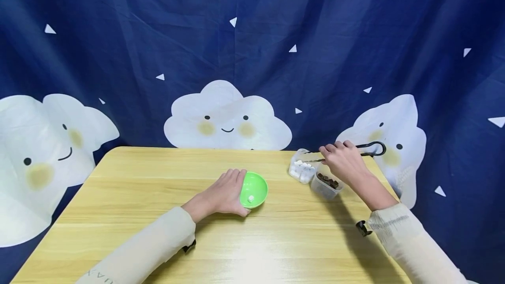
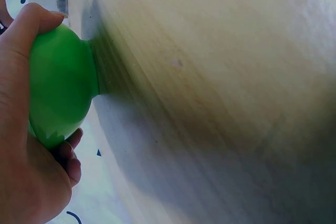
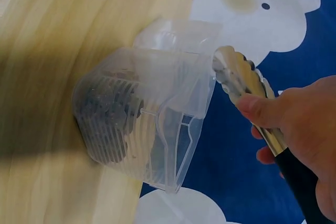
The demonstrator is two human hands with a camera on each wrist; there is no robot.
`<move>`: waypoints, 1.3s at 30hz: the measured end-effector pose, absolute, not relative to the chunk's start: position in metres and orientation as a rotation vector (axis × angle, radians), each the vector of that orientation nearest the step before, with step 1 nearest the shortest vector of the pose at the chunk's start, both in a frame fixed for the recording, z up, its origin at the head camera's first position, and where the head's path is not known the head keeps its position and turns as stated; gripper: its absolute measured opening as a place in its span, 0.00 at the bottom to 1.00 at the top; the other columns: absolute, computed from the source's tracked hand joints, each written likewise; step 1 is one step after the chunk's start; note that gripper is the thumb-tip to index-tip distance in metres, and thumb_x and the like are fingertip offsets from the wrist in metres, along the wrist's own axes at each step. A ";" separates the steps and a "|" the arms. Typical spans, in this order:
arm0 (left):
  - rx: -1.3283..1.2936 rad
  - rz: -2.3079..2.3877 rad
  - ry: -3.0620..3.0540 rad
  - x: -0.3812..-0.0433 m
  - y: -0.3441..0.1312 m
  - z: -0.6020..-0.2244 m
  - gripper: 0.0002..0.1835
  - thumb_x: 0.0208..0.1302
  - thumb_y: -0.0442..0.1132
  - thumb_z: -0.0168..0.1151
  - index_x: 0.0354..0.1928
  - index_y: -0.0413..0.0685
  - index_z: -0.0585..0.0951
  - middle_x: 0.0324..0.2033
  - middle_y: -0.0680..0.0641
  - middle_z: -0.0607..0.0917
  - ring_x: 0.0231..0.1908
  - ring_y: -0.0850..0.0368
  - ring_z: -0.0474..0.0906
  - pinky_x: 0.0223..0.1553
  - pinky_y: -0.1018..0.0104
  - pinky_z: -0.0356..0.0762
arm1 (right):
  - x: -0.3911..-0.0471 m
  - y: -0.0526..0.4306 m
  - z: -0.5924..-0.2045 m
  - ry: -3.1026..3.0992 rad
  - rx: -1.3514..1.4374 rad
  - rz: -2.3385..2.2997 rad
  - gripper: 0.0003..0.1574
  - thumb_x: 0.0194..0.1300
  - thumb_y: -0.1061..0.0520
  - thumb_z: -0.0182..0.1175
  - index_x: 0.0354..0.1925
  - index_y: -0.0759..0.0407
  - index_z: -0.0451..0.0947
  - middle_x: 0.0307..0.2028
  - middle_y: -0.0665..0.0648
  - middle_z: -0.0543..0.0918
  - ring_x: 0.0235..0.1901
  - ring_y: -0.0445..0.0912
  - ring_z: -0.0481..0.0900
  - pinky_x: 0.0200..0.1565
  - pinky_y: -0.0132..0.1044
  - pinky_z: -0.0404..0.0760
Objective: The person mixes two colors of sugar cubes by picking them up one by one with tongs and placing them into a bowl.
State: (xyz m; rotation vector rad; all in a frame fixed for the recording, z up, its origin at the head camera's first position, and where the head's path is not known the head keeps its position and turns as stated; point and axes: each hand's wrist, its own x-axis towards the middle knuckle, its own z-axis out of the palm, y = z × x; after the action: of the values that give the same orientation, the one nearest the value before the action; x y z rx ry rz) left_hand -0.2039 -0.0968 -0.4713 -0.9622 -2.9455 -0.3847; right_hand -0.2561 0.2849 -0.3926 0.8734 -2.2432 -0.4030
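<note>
My left hand (image 1: pixel 225 193) grips the side of a green bowl (image 1: pixel 258 183), thumb at the near edge and fingers at the far one. One small white cube (image 1: pixel 250 198) lies inside the bowl. In the right wrist view, my right hand (image 3: pixel 302 124) holds tongs (image 3: pixel 239 74) with scalloped metal ends and a black handle. The tongs reach into a clear container (image 1: pixel 292 171) of white cubes (image 1: pixel 304 172). Whether they pinch a cube is too small to tell. Below my right hand stands a second clear container (image 1: pixel 324 193) with dark brown cubes (image 1: pixel 328 181).
Both containers stand side by side near the back right of the wooden table (image 1: pixel 158 179). Behind the table's far edge hangs a dark blue curtain (image 1: pixel 197 47) with white clouds and triangles.
</note>
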 end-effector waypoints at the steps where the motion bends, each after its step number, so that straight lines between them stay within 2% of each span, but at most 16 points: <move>1: -0.961 -0.382 -2.947 -0.204 -0.097 -0.472 0.64 0.38 0.68 0.73 0.72 0.33 0.63 0.52 0.40 0.77 0.49 0.49 0.70 0.53 0.54 0.75 | -0.257 0.285 -0.393 -2.254 0.875 -0.415 0.21 0.52 0.51 0.77 0.41 0.60 0.84 0.31 0.56 0.88 0.30 0.56 0.81 0.33 0.44 0.72; 5: -0.957 -0.383 -2.947 -0.204 -0.097 -0.473 0.64 0.37 0.68 0.73 0.72 0.33 0.63 0.51 0.41 0.77 0.49 0.49 0.70 0.53 0.54 0.75 | -0.261 0.284 -0.393 -2.271 0.892 -0.442 0.22 0.49 0.51 0.79 0.40 0.59 0.84 0.30 0.55 0.86 0.30 0.55 0.80 0.34 0.44 0.70; 13: -0.955 -0.381 -2.945 -0.206 -0.097 -0.474 0.65 0.37 0.68 0.73 0.72 0.32 0.63 0.52 0.40 0.78 0.49 0.50 0.71 0.54 0.54 0.75 | -0.267 0.278 -0.389 -2.234 0.985 -0.502 0.16 0.47 0.53 0.76 0.33 0.58 0.84 0.26 0.54 0.84 0.28 0.53 0.78 0.37 0.44 0.68; 18: -0.955 -0.381 -2.946 -0.205 -0.097 -0.473 0.64 0.37 0.68 0.73 0.72 0.33 0.63 0.52 0.40 0.77 0.49 0.50 0.71 0.54 0.54 0.75 | -0.271 0.272 -0.387 -2.205 1.050 -0.563 0.05 0.56 0.56 0.66 0.29 0.57 0.84 0.24 0.52 0.84 0.27 0.52 0.77 0.40 0.43 0.67; 20: -0.957 -0.380 -2.947 -0.204 -0.097 -0.472 0.64 0.37 0.68 0.73 0.72 0.33 0.63 0.52 0.41 0.77 0.49 0.50 0.71 0.54 0.55 0.75 | -0.273 0.270 -0.387 -2.201 1.068 -0.576 0.05 0.59 0.59 0.62 0.27 0.56 0.83 0.23 0.51 0.83 0.27 0.51 0.77 0.40 0.43 0.67; 27: -0.958 -0.376 -2.951 -0.205 -0.098 -0.471 0.65 0.37 0.68 0.73 0.72 0.33 0.63 0.52 0.41 0.77 0.49 0.50 0.70 0.54 0.55 0.75 | -0.279 0.263 -0.387 -2.233 1.110 -0.615 0.06 0.56 0.55 0.66 0.25 0.54 0.81 0.23 0.50 0.83 0.28 0.51 0.78 0.44 0.45 0.68; 34: -0.959 -0.388 -2.957 -0.206 -0.097 -0.472 0.65 0.37 0.68 0.73 0.73 0.33 0.62 0.53 0.41 0.77 0.49 0.50 0.70 0.54 0.55 0.74 | -0.282 0.259 -0.389 -2.290 1.121 -0.667 0.07 0.59 0.56 0.64 0.24 0.52 0.81 0.23 0.49 0.84 0.28 0.50 0.77 0.45 0.46 0.68; 39: -0.960 -0.389 -2.955 -0.205 -0.098 -0.472 0.64 0.37 0.67 0.73 0.72 0.33 0.63 0.52 0.41 0.77 0.49 0.50 0.70 0.55 0.55 0.74 | -0.285 0.259 -0.392 -2.319 1.116 -0.719 0.07 0.55 0.54 0.71 0.25 0.51 0.81 0.24 0.48 0.85 0.28 0.50 0.78 0.46 0.45 0.68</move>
State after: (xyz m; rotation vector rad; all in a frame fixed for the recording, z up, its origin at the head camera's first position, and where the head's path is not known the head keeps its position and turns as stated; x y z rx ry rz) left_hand -0.2050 -0.0976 -0.4723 -0.9605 -2.9553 -0.3892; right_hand -0.2850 0.2586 -0.3916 1.1164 -2.3187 -0.7193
